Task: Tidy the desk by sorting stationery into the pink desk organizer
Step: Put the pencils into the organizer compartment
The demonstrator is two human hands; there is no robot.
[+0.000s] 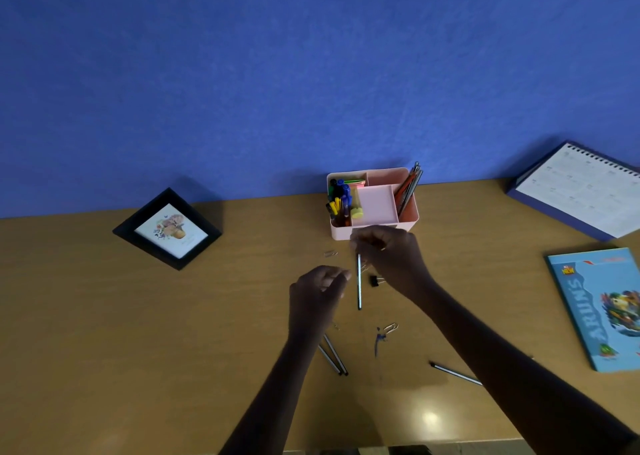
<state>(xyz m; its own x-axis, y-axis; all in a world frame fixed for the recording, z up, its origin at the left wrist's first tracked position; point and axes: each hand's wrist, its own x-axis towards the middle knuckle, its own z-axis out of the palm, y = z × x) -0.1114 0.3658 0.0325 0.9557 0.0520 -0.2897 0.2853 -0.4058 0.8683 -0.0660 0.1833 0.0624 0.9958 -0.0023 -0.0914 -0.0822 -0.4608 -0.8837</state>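
A pencil (359,281) is pinched by its upper end in the right hand (386,252), hanging vertically just before the pink desk organizer (374,231), presumably for upright insertion; the left hand (317,290) is loosely curled, its contents indiscernible.

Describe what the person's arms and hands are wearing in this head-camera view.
Nothing visible: the left hand and right hand are bare, with no gloves, and no watch or bracelet shows. Both forearms are uncovered down to the bottom edge; no sleeve is visible. The dim light hides finer details.

Four loose pencils (359,281), three paper clips (391,327), one binder clip (374,280)
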